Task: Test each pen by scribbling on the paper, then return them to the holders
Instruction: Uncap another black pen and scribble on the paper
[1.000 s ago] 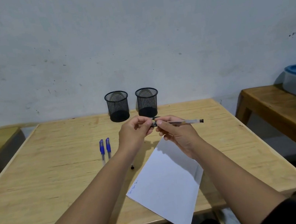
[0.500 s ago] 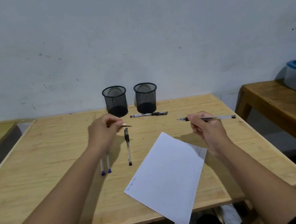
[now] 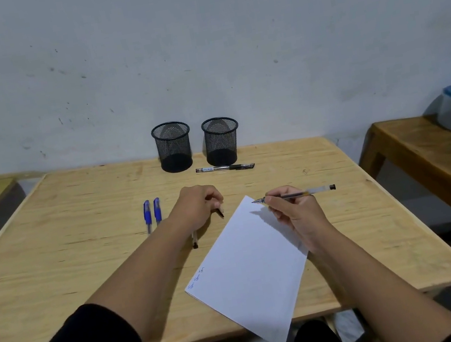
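The right hand (image 3: 296,213) pinches an uncapped pen (image 3: 296,194) lying left-right, tip poised over the far corner of the paper (image 3: 252,273) (just below), while the left hand (image 3: 197,207) grips the cap (image 3: 219,212) on the worktop (image 3: 83,252).

My only view comes from a head-worn wide-angle camera — it looks forward and down across the wooden table (image 3: 83,252), close above both forearms, facing the wall (image 3: 198,42) behind.
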Demonstrator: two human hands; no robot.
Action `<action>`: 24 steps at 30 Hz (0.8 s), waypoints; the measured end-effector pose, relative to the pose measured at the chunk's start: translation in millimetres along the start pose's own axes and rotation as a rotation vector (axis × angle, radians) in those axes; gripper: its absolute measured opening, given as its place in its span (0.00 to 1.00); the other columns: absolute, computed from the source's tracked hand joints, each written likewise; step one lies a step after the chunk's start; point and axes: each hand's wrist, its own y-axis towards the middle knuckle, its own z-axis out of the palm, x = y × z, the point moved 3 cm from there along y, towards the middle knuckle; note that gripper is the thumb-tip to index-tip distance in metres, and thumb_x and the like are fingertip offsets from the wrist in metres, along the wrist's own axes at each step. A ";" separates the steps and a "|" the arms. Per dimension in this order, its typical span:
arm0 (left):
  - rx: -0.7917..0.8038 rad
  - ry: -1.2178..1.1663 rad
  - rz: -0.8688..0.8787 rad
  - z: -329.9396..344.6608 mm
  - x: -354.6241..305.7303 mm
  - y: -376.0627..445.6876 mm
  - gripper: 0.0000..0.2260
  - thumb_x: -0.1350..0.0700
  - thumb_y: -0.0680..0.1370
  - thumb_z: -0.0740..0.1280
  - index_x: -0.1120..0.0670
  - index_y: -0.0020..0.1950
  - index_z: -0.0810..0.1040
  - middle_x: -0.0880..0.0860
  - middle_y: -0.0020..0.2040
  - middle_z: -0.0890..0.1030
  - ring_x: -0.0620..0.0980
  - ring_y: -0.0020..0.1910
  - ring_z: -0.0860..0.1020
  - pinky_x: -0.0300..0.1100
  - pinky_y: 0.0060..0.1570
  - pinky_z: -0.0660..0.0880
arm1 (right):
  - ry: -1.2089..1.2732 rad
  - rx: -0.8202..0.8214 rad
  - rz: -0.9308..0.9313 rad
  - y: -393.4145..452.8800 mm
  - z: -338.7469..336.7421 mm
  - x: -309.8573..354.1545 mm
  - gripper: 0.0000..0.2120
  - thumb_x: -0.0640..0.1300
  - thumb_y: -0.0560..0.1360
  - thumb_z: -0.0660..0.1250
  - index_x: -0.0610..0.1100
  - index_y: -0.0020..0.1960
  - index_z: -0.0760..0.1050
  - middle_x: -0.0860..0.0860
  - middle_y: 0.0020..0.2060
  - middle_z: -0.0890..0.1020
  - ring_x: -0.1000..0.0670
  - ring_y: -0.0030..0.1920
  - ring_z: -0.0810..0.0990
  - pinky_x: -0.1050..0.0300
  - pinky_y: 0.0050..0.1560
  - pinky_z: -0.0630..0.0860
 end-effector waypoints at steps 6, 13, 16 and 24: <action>-0.113 -0.073 0.045 -16.1 -7.0 -47.6 0.07 0.56 0.75 0.67 0.49 0.52 0.80 0.48 0.51 0.80 0.43 0.45 0.75 0.31 0.40 0.68 | -0.019 0.069 0.016 -13.0 19.0 -0.2 0.04 0.36 0.73 0.68 0.43 0.42 0.80 0.53 0.24 0.73 0.53 0.29 0.67 0.65 0.30 0.66; -0.197 -0.037 0.070 -10.0 16.6 -135.3 0.06 0.55 0.73 0.69 0.50 0.49 0.82 0.44 0.45 0.80 0.36 0.42 0.74 0.22 0.42 0.65 | -0.240 0.251 -0.073 -40.6 52.1 1.3 0.06 0.38 0.75 0.65 0.43 0.40 0.78 0.49 0.29 0.78 0.56 0.26 0.73 0.67 0.27 0.68; -0.226 0.033 0.094 -0.7 26.2 -144.0 0.06 0.54 0.73 0.70 0.50 0.48 0.82 0.45 0.46 0.82 0.39 0.45 0.73 0.21 0.45 0.62 | -0.309 0.290 -0.079 -44.4 66.2 -2.1 0.06 0.38 0.76 0.64 0.41 0.41 0.77 0.47 0.29 0.78 0.58 0.24 0.73 0.67 0.26 0.68; -0.296 0.060 0.109 8.1 35.5 -149.2 0.07 0.53 0.73 0.70 0.53 0.48 0.82 0.48 0.46 0.82 0.46 0.47 0.76 0.32 0.47 0.64 | -0.420 0.276 -0.102 -49.4 85.4 -21.4 0.06 0.39 0.74 0.62 0.40 0.40 0.76 0.53 0.27 0.79 0.57 0.29 0.75 0.65 0.32 0.70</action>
